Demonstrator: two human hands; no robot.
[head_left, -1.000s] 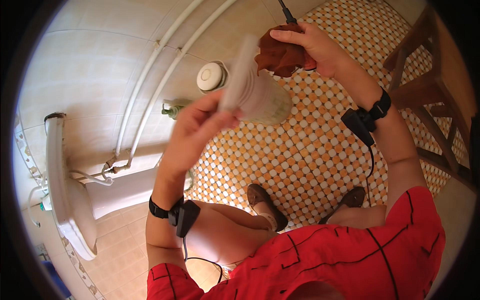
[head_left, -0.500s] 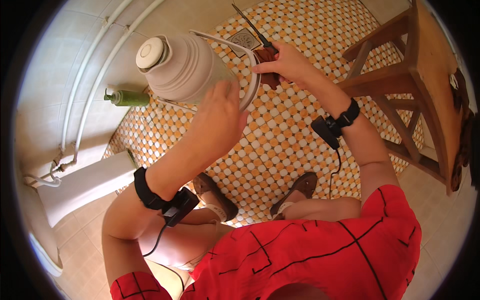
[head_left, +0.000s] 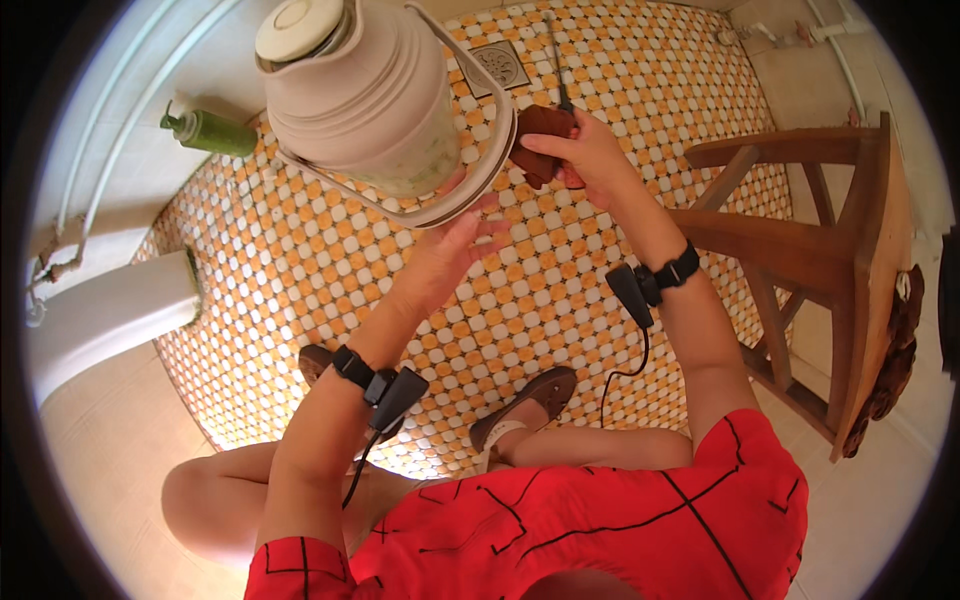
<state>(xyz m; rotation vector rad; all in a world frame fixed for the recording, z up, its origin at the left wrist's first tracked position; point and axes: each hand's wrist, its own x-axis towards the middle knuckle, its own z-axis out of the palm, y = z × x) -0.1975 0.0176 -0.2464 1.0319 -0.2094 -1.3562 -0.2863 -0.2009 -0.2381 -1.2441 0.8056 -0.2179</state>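
Note:
A pale beige insulated jug (head_left: 360, 100) with a round white lid and a looped handle (head_left: 478, 185) is at the upper left. My left hand (head_left: 445, 262) is just below the handle's lower bend, fingers apart. A bit of skin shows inside the loop beside the jug's base, so part of this hand may touch the jug; the contact is hidden. To the right of the handle, my right hand (head_left: 592, 160) is closed on a dark brown, leathery-looking piece (head_left: 543, 145). A slim tool with a black grip and thin dark shaft (head_left: 556, 65) sticks up from the same hand.
A wooden stool (head_left: 790, 240) stands at the right, with dark brown curled pieces (head_left: 885, 375) at its edge. A green pump bottle (head_left: 215, 132) is by the left wall, near white pipes. A floor drain (head_left: 495, 66) lies behind the jug. A white fixture (head_left: 120, 305) is at left.
My left hand has come off the jug's side and moved down below the handle, its fingers spreading. My right hand keeps its grip. The view has shifted, with the jug now higher in it.

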